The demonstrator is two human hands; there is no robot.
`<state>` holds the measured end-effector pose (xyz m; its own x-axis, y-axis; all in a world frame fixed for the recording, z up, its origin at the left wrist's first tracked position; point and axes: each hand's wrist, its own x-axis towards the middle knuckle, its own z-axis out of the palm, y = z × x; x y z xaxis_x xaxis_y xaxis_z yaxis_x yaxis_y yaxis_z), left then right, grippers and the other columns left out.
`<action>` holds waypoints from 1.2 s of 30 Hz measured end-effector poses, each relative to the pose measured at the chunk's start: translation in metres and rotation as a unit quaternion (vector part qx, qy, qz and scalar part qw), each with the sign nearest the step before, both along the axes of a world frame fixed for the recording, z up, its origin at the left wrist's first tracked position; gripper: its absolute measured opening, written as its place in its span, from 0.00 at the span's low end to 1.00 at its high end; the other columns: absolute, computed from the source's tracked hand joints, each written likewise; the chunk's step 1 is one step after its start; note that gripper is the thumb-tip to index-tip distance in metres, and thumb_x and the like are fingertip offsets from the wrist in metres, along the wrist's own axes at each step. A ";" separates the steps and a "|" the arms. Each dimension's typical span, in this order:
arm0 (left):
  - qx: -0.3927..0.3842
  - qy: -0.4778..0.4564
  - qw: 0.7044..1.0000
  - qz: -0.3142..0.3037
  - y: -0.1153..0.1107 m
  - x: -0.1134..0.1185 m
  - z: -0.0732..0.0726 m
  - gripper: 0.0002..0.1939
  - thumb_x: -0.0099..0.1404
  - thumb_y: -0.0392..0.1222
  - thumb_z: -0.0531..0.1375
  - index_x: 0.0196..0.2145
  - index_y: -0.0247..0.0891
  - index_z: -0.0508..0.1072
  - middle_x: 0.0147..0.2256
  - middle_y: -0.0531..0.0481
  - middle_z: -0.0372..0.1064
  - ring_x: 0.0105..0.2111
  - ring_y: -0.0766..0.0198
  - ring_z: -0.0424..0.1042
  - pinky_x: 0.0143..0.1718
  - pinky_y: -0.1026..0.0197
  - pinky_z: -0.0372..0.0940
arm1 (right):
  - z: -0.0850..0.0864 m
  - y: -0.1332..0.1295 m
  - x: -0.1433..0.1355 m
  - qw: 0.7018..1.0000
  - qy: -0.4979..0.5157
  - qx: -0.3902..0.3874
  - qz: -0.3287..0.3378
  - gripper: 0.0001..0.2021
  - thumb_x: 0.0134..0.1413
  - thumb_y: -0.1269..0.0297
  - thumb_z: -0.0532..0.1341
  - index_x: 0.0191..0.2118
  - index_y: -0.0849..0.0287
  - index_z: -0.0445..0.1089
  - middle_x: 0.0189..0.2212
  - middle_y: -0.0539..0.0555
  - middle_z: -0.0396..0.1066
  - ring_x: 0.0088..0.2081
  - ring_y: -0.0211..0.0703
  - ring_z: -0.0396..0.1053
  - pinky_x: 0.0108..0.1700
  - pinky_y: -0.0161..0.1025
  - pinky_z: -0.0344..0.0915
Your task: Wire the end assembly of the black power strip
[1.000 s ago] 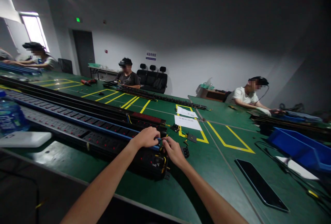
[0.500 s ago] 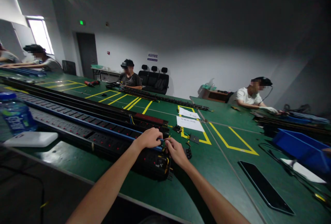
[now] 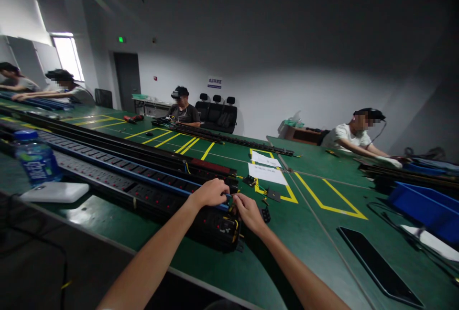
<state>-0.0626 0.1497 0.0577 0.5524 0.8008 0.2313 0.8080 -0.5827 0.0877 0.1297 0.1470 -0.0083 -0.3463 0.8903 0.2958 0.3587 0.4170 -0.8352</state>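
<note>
Over the near end of a long black power strip with blue edges [image 3: 158, 182], my left hand [image 3: 212, 192] is closed, its fingers curled downward. Just to its right, my right hand [image 3: 248, 210] pinches with thumb and forefinger at the strip's end. What the fingertips hold is too small and partly hidden to make out. Yellow wires [image 3: 235, 226] show below the hands, by the end of a black power strip [image 3: 215, 228] with red dots. Small black parts with wires [image 3: 265, 214] lie right beside my right hand.
A water bottle [image 3: 36, 159] and a white power bank-like block [image 3: 55, 192] stand left. Papers [image 3: 268, 174] lie beyond my hands. A dark phone or tablet [image 3: 380, 266] and a blue bin [image 3: 426, 207] are at right. Several co-workers sit around the green table [image 3: 304, 233].
The whole view has shifted slightly right and down as the head moved. Both hands stay at the strip's end, with their fingertips still close together.
</note>
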 end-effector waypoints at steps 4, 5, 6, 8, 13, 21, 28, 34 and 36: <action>0.008 0.007 1.000 -0.008 0.001 0.000 -0.001 0.14 0.61 0.37 0.56 0.41 0.41 0.79 0.39 0.45 0.74 0.42 0.55 0.72 0.44 0.58 0.65 | 0.001 -0.001 0.000 1.000 -0.012 0.009 0.002 0.21 0.66 0.52 0.49 0.43 0.62 0.74 0.20 0.50 0.70 0.17 0.39 0.66 0.21 0.33 0.59; 0.010 0.008 1.000 -0.010 0.001 0.000 -0.001 0.13 0.61 0.37 0.56 0.41 0.41 0.79 0.39 0.45 0.74 0.42 0.55 0.72 0.44 0.58 0.65 | 0.001 -0.001 0.001 1.000 -0.014 0.009 0.004 0.22 0.66 0.52 0.49 0.44 0.62 0.74 0.20 0.50 0.70 0.17 0.39 0.66 0.21 0.33 0.59; 0.012 0.009 1.000 -0.010 0.001 0.000 -0.002 0.13 0.61 0.37 0.57 0.41 0.41 0.79 0.39 0.45 0.74 0.42 0.55 0.72 0.44 0.58 0.65 | 0.001 -0.001 0.001 1.000 -0.015 0.010 0.006 0.22 0.66 0.52 0.49 0.44 0.62 0.74 0.20 0.50 0.70 0.17 0.39 0.66 0.21 0.33 0.59; 0.016 0.008 1.000 -0.010 0.002 0.000 -0.003 0.13 0.60 0.37 0.57 0.40 0.41 0.79 0.38 0.45 0.73 0.42 0.55 0.72 0.43 0.58 0.65 | 0.001 0.000 0.001 1.000 -0.015 0.010 0.007 0.22 0.66 0.52 0.49 0.46 0.62 0.74 0.20 0.49 0.70 0.17 0.40 0.66 0.22 0.34 0.60; 0.025 0.003 1.000 -0.009 0.003 0.000 -0.005 0.12 0.60 0.37 0.57 0.39 0.40 0.79 0.36 0.46 0.73 0.40 0.56 0.72 0.42 0.59 0.65 | -0.001 0.001 0.001 1.000 -0.021 0.011 0.006 0.23 0.66 0.52 0.49 0.47 0.63 0.74 0.19 0.49 0.70 0.17 0.39 0.67 0.22 0.33 0.60; 0.025 -0.004 1.000 -0.009 0.002 0.001 -0.003 0.12 0.60 0.38 0.57 0.38 0.40 0.79 0.36 0.46 0.74 0.40 0.56 0.72 0.42 0.59 0.65 | -0.002 0.002 0.002 1.000 -0.013 0.008 0.007 0.22 0.66 0.52 0.49 0.44 0.62 0.74 0.20 0.50 0.71 0.17 0.39 0.67 0.21 0.33 0.60; 0.017 -0.006 1.000 -0.004 0.000 0.001 0.000 0.12 0.60 0.37 0.57 0.39 0.40 0.79 0.36 0.46 0.74 0.41 0.56 0.73 0.43 0.59 0.65 | 0.002 0.000 0.001 1.000 -0.017 0.013 -0.004 0.20 0.66 0.54 0.49 0.42 0.61 0.74 0.20 0.50 0.71 0.17 0.39 0.67 0.21 0.32 0.60; 0.009 -0.006 1.000 0.000 0.000 0.001 0.001 0.12 0.60 0.38 0.57 0.39 0.40 0.79 0.36 0.46 0.74 0.40 0.56 0.72 0.42 0.59 0.65 | -0.001 0.002 0.002 1.000 -0.018 0.009 -0.004 0.21 0.66 0.53 0.49 0.42 0.61 0.75 0.20 0.50 0.71 0.17 0.39 0.68 0.21 0.32 0.60; 0.010 -0.007 1.000 -0.001 0.000 0.001 0.001 0.12 0.60 0.38 0.57 0.39 0.40 0.79 0.37 0.46 0.73 0.41 0.56 0.72 0.42 0.59 0.65 | -0.001 0.002 0.002 1.000 -0.019 0.012 -0.002 0.21 0.67 0.53 0.49 0.42 0.61 0.75 0.20 0.50 0.72 0.17 0.39 0.68 0.21 0.32 0.60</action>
<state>-0.0620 0.1500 0.0582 0.5503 0.7952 0.2545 0.8059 -0.5856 0.0874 0.1318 0.1495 -0.0094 -0.3539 0.8845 0.3040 0.3920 0.4354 -0.8104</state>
